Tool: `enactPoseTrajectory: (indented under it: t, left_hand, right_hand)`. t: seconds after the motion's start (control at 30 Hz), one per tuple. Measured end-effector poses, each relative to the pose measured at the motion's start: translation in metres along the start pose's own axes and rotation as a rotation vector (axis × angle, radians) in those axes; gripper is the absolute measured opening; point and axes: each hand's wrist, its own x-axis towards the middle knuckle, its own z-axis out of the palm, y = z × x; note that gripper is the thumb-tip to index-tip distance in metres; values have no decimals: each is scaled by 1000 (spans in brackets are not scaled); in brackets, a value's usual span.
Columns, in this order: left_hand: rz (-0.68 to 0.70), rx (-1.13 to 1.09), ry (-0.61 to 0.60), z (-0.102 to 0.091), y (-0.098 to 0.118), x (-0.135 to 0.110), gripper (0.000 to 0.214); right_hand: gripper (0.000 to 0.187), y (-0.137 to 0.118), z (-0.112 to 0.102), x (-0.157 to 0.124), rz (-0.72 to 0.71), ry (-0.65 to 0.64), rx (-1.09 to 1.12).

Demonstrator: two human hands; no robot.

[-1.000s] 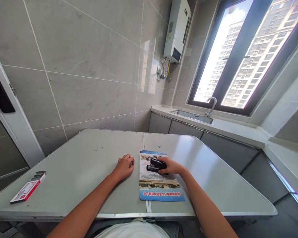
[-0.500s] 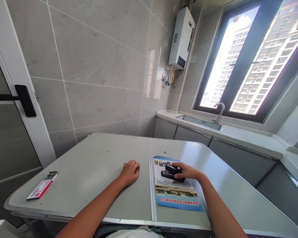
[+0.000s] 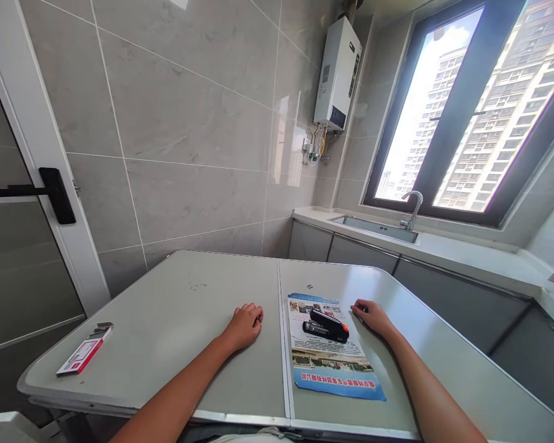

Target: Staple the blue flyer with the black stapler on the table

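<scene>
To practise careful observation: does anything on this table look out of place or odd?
Only small things: tiny loose bits, perhaps staples, lie on the table beyond the leaflet, and the red-and-white box sits close to the left edge.

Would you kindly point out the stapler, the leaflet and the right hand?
stapler (image 3: 325, 325), head view, its black body.
leaflet (image 3: 339, 375), head view, lower printed part.
right hand (image 3: 372, 315), head view, back of the hand.
</scene>
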Motion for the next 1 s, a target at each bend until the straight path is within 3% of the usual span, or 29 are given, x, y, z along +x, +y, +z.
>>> enactPoseTrajectory:
  t: [0.13, 0.57, 0.77, 0.83, 0.93, 1.0]
  left_hand:
    - [7, 2, 3, -1, 0, -1, 18]
    - [11, 13, -8, -4, 3, -1, 20]
    - [12, 10, -3, -4, 2, 0, 19]
    - [10, 4, -10, -3, 1, 0, 20]
    - [-7, -14, -22, -3, 1, 1, 25]
    - [-41, -3, -25, -3, 3, 6, 31]
  right_hand:
    - [39, -2, 8, 4, -25, 10, -26]
    - [39, -11, 5, 1, -17, 17, -43]
    - [51, -36, -11, -8, -50, -4, 4]
    - [57, -52, -19, -14, -118, -62, 87]
    - [67, -78, -17, -23, -306, -354, 304]
    - [74, -90, -7, -26, -350, -500, 321]
